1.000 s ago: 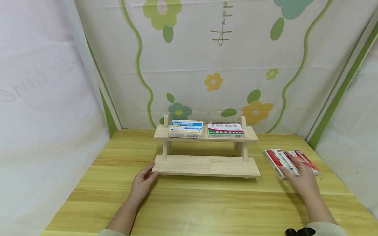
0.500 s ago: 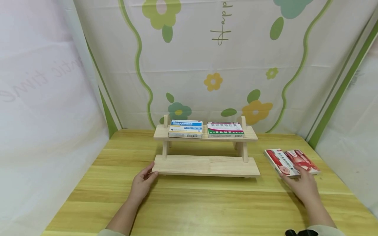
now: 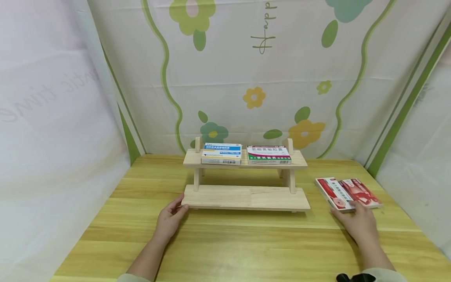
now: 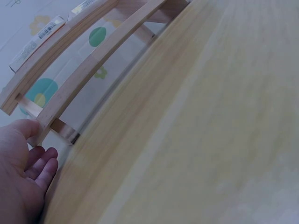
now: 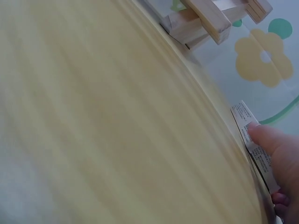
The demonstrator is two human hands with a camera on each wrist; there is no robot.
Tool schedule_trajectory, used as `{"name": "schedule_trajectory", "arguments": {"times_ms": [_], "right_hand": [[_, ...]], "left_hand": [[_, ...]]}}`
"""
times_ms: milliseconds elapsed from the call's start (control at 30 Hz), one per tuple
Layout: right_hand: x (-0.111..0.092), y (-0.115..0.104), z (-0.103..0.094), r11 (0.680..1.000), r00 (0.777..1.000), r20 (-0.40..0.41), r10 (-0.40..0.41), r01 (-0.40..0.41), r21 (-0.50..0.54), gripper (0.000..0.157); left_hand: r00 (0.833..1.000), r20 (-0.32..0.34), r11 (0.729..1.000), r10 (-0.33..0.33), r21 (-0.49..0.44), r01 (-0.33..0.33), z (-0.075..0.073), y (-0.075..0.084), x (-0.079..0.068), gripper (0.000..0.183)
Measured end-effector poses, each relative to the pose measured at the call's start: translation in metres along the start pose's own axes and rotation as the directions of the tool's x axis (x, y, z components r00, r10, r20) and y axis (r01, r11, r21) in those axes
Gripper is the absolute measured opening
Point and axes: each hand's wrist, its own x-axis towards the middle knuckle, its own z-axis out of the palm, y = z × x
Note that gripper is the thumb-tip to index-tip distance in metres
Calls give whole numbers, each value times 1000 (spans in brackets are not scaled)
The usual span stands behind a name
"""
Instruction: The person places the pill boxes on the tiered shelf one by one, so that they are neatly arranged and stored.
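Observation:
A two-tier wooden display stand [image 3: 246, 197] sits on the table. My left hand [image 3: 169, 222] pinches the left end of its lower shelf; in the left wrist view the thumb lies against the board's end and the other fingers curl below. Over on the right, two medicine boxes lie flat side by side: a white-and-red box [image 3: 332, 192] and a red box [image 3: 363, 192]. My right hand [image 3: 361, 225] is at their near ends, fingertips touching the white-and-red box. In the right wrist view, a fingertip rests against a box's printed side [image 5: 243, 119].
On the upper shelf lie a blue-and-white medicine box [image 3: 222, 153] and a white-and-green one [image 3: 269, 155]. A flower-patterned cloth [image 3: 218, 78] hangs behind the wooden table [image 3: 246, 250], with more cloth along both sides.
My right hand has drawn back from over the two boxes toward their near ends, uncovering more of their tops. The left hand and the stand stay put.

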Motion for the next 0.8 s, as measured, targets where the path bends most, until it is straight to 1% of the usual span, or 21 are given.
{"name": "schedule_trajectory", "arguments": {"times_ms": [200,533,667,800], "right_hand": [[1,-1,1,1000,1000,-1,14,-14,-9,96],[-1,-6,-2,998,999,-3,51,-51,42,94],[-2,-11,-6,995,997,-25,69,-67,75,92],[-2,-15,-12,992,995,-77,63,-55,111,88]], "left_hand": [[1000,8,1000,-9,6,9,-1,0,0,55],[1000,2,1000,-7,7,7,-1,0,0,54],[1000,-6,1000,1,7,-1,0,-1,0,53],[1000,-13,1000,11,6,-11,0,-3,1,53]]}}
